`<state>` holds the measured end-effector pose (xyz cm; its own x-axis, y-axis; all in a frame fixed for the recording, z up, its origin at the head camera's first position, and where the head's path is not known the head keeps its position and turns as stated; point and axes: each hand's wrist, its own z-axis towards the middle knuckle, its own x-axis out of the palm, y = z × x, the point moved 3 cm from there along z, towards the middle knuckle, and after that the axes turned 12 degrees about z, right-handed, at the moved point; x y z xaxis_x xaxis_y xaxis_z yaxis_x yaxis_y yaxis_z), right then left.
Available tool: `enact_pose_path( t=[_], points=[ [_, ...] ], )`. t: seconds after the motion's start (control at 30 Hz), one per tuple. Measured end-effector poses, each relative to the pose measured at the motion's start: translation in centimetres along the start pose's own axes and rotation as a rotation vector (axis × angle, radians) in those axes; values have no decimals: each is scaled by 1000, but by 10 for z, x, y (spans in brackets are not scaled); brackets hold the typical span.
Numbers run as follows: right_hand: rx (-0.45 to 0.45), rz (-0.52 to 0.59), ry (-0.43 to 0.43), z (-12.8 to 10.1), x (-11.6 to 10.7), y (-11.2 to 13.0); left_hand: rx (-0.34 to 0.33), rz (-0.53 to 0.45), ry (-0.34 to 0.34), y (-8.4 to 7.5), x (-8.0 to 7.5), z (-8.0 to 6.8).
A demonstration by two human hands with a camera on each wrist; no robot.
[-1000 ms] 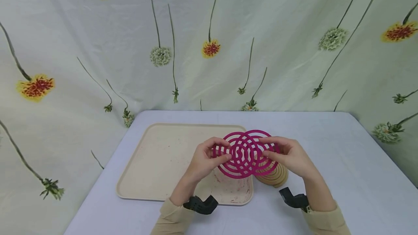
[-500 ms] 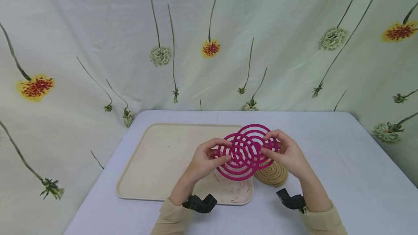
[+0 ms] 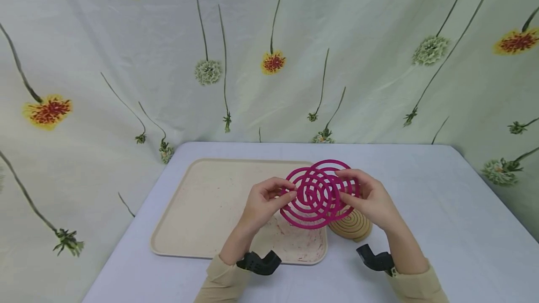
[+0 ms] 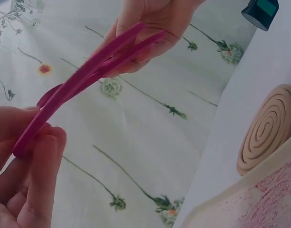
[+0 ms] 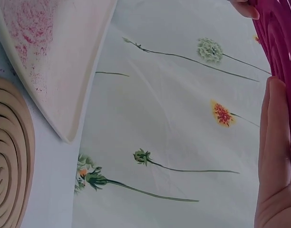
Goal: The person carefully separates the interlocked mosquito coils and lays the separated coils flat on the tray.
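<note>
Two magenta spiral mosquito coils overlap in the air above the tray's right side. My left hand (image 3: 259, 205) pinches the left coil (image 3: 309, 194) at its left part between thumb and fingers. With thumb and fingertips, my right hand (image 3: 376, 202) grips the right coil (image 3: 331, 161), which sits slightly higher. In the left wrist view the coils (image 4: 88, 71) appear nearly edge-on, with a narrow gap between them at the right hand's end. The right wrist view shows part of the magenta rings (image 5: 278, 38) beside my right thumb and fingers.
A tan spiral coil (image 3: 351, 226) lies on the white table (image 3: 442, 219), right of the beige tray (image 3: 202, 214). Magenta crumbs and powder mark the tray's right front corner. A flowered cloth (image 3: 236, 102) hangs behind the table.
The right coil first rose and shifted away from the left one, lessening the overlap. Then the left coil moved up slightly, and the two overlap more again. Both hands keep their grip.
</note>
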<state>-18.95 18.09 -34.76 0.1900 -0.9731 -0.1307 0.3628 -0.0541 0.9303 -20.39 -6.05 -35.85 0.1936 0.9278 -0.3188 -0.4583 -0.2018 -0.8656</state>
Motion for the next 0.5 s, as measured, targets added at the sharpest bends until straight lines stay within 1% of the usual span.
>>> enact_pose_path(
  t=[0.03, 0.1, 0.3, 0.5],
  points=[
    [-4, 7, -18, 0, 1, 0, -2, 0, -21, 0, -1, 0],
    [-8, 16, -54, 1, 2, 1, -13, -33, -39, -1, -2, 0],
    [-7, 80, -143, 1, 5, 1, -40, -140, -26, 0, -2, -1],
    [-35, 144, -224, 1, 9, 2, -30, -178, -31, 0, 0, 0]
  ],
)
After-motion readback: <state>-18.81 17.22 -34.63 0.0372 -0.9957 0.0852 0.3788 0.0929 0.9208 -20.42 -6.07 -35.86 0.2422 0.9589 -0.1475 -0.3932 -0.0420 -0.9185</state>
